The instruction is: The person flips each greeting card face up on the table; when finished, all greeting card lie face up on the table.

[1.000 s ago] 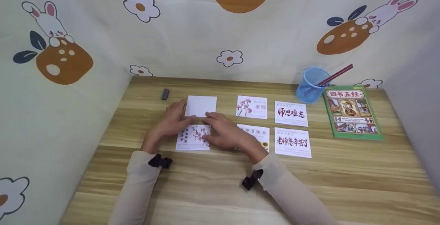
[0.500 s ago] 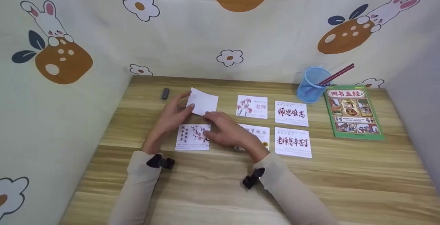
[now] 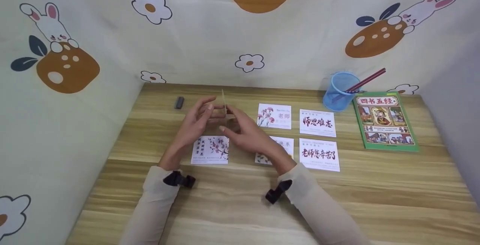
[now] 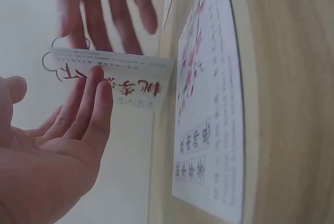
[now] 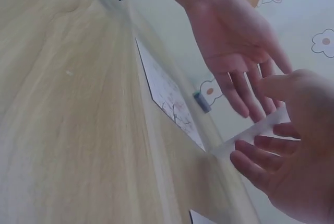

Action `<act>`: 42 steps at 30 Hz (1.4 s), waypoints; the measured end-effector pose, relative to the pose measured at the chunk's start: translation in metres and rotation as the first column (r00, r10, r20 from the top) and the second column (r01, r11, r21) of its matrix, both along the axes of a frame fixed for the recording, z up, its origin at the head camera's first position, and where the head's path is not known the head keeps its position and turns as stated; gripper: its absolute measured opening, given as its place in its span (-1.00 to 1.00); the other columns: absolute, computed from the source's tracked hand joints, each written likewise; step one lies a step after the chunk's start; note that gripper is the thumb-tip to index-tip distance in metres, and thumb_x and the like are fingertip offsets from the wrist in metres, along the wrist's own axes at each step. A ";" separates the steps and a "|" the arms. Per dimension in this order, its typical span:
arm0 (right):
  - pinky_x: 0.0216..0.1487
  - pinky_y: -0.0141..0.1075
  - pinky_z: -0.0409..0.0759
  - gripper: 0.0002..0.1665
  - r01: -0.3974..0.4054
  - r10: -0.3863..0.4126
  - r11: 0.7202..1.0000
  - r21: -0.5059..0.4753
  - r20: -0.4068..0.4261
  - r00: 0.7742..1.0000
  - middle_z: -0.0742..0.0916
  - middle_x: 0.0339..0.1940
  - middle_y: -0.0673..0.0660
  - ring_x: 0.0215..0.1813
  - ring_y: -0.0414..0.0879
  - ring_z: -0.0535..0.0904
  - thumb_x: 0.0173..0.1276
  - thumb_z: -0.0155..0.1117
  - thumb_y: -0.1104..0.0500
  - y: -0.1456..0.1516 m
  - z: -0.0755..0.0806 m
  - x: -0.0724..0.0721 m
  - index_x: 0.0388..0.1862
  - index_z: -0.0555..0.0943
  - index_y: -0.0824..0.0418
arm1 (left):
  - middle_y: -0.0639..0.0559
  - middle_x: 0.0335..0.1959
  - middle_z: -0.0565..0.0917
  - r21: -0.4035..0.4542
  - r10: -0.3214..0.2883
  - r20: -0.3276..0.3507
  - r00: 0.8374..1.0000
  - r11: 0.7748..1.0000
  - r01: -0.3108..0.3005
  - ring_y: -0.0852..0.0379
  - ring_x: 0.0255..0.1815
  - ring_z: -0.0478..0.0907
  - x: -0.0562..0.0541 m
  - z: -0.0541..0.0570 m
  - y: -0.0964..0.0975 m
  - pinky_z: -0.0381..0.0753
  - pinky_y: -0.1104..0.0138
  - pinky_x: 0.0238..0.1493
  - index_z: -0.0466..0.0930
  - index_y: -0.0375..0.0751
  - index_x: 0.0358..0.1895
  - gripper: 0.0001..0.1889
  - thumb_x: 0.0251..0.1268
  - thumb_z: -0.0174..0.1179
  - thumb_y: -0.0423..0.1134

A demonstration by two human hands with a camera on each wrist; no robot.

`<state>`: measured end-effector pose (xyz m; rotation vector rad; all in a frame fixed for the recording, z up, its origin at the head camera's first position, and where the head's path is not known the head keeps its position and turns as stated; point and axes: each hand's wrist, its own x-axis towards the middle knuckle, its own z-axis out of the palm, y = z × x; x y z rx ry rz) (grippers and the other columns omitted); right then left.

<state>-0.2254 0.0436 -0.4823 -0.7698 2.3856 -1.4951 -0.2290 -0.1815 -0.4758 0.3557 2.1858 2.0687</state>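
A thin square card [image 3: 224, 100] stands on edge between the hands, nearly edge-on in the head view. Red calligraphy shows on the card's printed face [image 4: 138, 83] in the left wrist view. My left hand [image 3: 193, 123] touches that face with extended fingertips, its thumb apart from the card. On the blank side, the fingers of my right hand [image 3: 249, 132] lie against the card, loosely extended, with the thumb apart. Flat on the table in front of the hands is a blossom-print card [image 3: 210, 150]. My right forearm partly covers a sunflower card [image 3: 283, 145].
A carnation card [image 3: 275, 116] and two red-calligraphy cards, one upper [image 3: 318, 123] and one lower [image 3: 319, 154], lie to the right. Beyond them stand a blue mesh pen cup [image 3: 340, 91] with striped pencils and a green-edged book [image 3: 386, 121]. A dark eraser-like block [image 3: 179, 102] sits back left.
The card lay flat, blank side up, then was tilted off the table; now it stands on edge. Both hands have risen and turned, palms toward each other.
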 end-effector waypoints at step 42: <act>0.60 0.15 0.46 -0.31 0.210 -0.142 0.838 0.504 -0.172 0.975 0.52 0.63 0.19 0.56 0.20 0.41 0.52 0.39 -0.15 -0.007 -0.007 0.010 0.49 0.62 0.17 | -0.36 0.81 -0.15 -0.757 -0.171 0.045 0.984 0.637 0.145 -0.41 0.82 -0.22 0.009 -0.009 -0.016 -0.15 -0.28 0.78 0.14 -0.21 0.74 -0.24 0.70 0.05 0.10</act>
